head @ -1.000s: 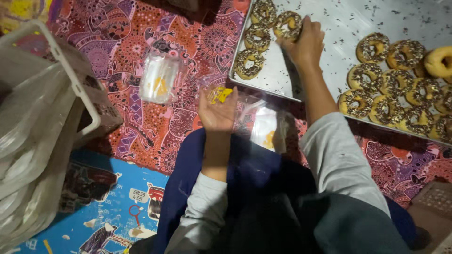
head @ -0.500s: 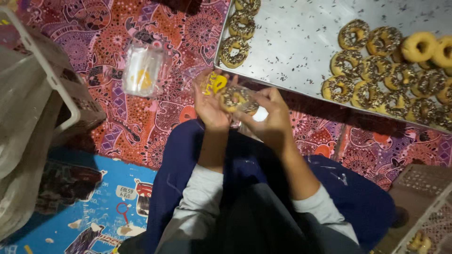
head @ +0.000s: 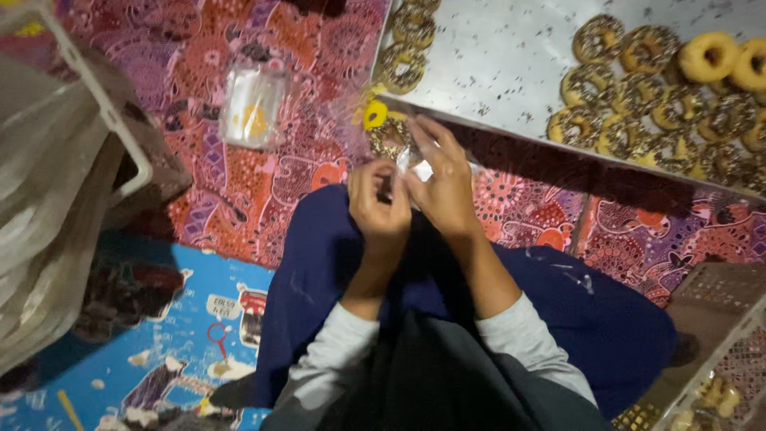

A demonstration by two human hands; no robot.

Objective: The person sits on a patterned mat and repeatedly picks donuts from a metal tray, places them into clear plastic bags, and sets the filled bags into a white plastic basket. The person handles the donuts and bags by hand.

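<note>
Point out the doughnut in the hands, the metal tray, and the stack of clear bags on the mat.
sprinkled doughnut [head: 388, 137], head view, on its visible top edge.
metal tray [head: 495, 60], head view, on a bare stretch of its floor.
stack of clear bags [head: 251, 108], head view, on its middle.

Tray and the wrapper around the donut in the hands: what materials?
Tray: looks like bare metal, dull grey sheen, thin raised rim, scattered with dark sprinkles. Wrapper: probably thin clear plastic film; it glints, crinkles, and the sprinkled donut shows through. Both the left hand and right hand pinch it.
</note>
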